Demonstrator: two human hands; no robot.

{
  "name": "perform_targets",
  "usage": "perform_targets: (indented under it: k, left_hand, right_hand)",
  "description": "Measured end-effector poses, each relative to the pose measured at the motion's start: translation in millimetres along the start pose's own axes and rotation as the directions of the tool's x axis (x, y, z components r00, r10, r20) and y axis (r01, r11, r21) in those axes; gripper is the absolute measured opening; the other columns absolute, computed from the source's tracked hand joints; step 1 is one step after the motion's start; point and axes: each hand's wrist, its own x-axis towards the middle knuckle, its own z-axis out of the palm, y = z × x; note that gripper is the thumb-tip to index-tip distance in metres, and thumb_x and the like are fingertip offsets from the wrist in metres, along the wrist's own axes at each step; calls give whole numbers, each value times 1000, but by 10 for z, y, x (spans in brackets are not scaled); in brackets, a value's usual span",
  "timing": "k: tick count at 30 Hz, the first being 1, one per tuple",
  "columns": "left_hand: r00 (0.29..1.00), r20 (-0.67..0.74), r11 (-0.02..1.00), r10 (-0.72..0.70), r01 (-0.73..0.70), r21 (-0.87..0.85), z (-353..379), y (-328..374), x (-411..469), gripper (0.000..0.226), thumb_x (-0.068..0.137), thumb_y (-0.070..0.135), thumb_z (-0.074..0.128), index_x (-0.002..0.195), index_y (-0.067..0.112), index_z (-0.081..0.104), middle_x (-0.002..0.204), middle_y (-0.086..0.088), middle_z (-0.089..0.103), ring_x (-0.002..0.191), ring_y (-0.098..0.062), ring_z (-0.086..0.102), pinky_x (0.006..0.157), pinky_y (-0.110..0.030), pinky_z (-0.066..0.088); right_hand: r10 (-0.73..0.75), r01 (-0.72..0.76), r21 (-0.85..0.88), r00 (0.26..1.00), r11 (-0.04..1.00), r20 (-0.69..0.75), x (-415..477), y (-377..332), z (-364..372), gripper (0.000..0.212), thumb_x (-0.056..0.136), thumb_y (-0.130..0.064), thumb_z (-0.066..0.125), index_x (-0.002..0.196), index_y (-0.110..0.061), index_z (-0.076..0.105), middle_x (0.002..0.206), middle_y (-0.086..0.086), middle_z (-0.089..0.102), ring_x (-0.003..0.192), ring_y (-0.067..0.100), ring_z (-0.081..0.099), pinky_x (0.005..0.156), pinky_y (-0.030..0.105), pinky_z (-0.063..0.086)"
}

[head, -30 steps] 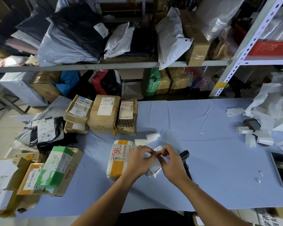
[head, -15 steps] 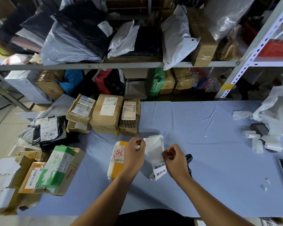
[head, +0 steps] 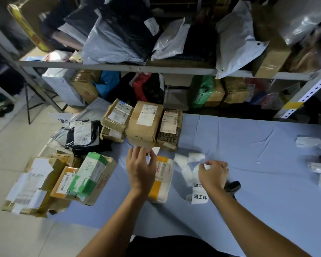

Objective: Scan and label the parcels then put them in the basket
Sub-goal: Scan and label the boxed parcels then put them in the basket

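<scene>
OK, status. White-and-orange parcel lies flat on the blue table, partly under the left hand. It doesn't look to have its new sticker yet. The loose label is a small white tab, pinched between left thumb and fingertips and held in the air over the parcel's far end, not touching it.

Risks, my read:
- Label is floppy and sticky, so it could fold onto itself or onto the fingers before it lands. Cause: it's pinched at one edge only, the rest hangs free.
- It could go down crooked or over the parcel's existing shipping sticker. Cause: the hand hides much of the top face.
- The label strip dangles from the right hand near the parcel. It could snag the cloth or the backing scraps lying just past it.

Geometry: label sits at the left fingertips, with the parcel below and slightly right of them, apart. Right-hand fingers are curled round the top of the strip, and its printed end hangs toward the table by the parcel's right side. Black scanner lies under the right wrist, not gripped. Three cardboard boxes stand in a row beyond the parcel, and there's a heap of parcels at the table's left end. No basket that I can make out.
</scene>
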Motion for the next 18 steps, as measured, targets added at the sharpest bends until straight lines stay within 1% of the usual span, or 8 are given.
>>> perform_targets:
  k: [2, 6, 8, 11, 12, 14, 16, 18]
  left_hand:
    - [990, 33, 987, 139, -141, 77, 4, -53, -54, 9, 85, 10, 66, 77, 8, 63, 78, -8, 58, 76, -27, 52, 65, -36, 39]
    - [913, 106, 909, 394, -404, 102, -34, -80, -180, 14, 86, 9, 64, 73, 9, 61, 74, -8, 56, 71, -27, 50, 61, -37, 34]
    - [860, 135, 857, 492, -506, 101, -73, -88, -258, 14, 84, 7, 62, 71, 9, 60, 74, -8, 55, 69, -27, 49, 60, -36, 31]
    - [793, 230, 806, 564, -589, 53, -154, -184, -356, 5, 83, 12, 67, 81, 9, 65, 84, -8, 60, 75, -29, 56, 63, -35, 36]
    - [802, 272, 828, 532, -560, 32, -187, -239, -386, 15, 83, 23, 69, 89, 9, 67, 92, -8, 62, 82, -28, 58, 65, -35, 39]
    - [856, 388, 933, 343, -359, -34, -277, -307, -431, 46, 78, 48, 71, 109, 15, 66, 110, -5, 61, 100, -21, 55, 76, -33, 43]
    - [873, 488, 977, -12, 113, -178, -377, -299, -446, 59, 77, 55, 74, 123, 22, 58, 118, 3, 58, 105, -6, 55, 83, -21, 43]
    - [718, 610, 704, -335, 621, -344, -423, -286, -409, 54, 82, 43, 76, 127, 22, 54, 110, 3, 67, 96, -1, 64, 75, -13, 47]
  right_hand:
    - [-64, 36, 224, 991, 974, 120, -227, -203, 50, 15, 89, -29, 67, 87, -15, 69, 95, 3, 67, 96, 28, 65, 78, 33, 48]
    - [-20, -364, 594, 842, 718, 539, -598, -641, 150, 22, 89, -28, 72, 99, -9, 67, 88, 14, 76, 82, 25, 73, 79, 37, 59]
    - [-9, -394, 622, 840, 676, 542, -683, -746, 187, 24, 84, -20, 78, 103, -10, 66, 91, 14, 74, 79, 21, 72, 76, 32, 61]
    - [-18, -299, 589, 882, 751, 472, -738, -740, 215, 30, 81, -2, 75, 104, -15, 62, 85, 6, 73, 71, 14, 70, 72, 30, 61]
    - [-27, -270, 570, 889, 776, 457, -754, -715, 220, 30, 82, -1, 74, 104, -17, 62, 82, 3, 74, 72, 13, 71, 74, 31, 61]
    - [-58, -214, 539, 894, 815, 444, -771, -635, 238, 29, 85, -4, 74, 106, -20, 60, 85, 1, 75, 79, 14, 73, 77, 32, 60]
    - [-95, -176, 511, 883, 841, 460, -789, -573, 248, 28, 87, -7, 73, 108, -20, 59, 89, 3, 76, 84, 17, 73, 79, 33, 60]
    - [-127, -148, 477, 858, 867, 498, -829, -526, 269, 27, 89, -9, 72, 109, -22, 59, 93, 3, 76, 89, 18, 73, 79, 33, 59]
